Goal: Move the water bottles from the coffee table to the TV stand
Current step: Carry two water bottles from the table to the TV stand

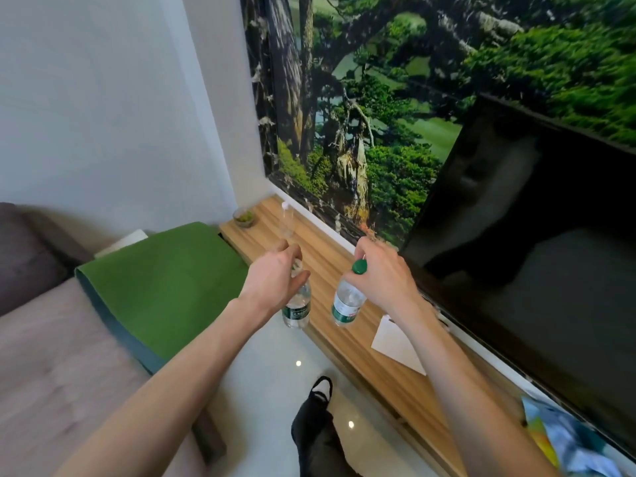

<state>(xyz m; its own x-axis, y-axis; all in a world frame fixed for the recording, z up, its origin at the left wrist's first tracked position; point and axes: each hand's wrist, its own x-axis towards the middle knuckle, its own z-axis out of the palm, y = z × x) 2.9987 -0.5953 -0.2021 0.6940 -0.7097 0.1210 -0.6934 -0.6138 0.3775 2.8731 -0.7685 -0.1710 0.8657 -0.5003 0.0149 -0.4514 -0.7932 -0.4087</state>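
My left hand (277, 273) grips the top of a clear water bottle with a green label (297, 306), which hangs over the front edge of the wooden TV stand (347, 342). In my right hand (380, 277) is a second water bottle (347, 302) with a green cap, held by its neck just above the stand's top. Both bottles hang roughly upright. A third clear bottle with a white cap (286, 222) stands farther back on the stand, blurred.
A dark TV screen (537, 256) leans along the right side, with a forest mural behind it. A white paper (395, 340) and a colourful bag (564, 438) lie on the stand; a small bowl (245, 217) sits at its far end. At left is a green-covered seat (161, 280).
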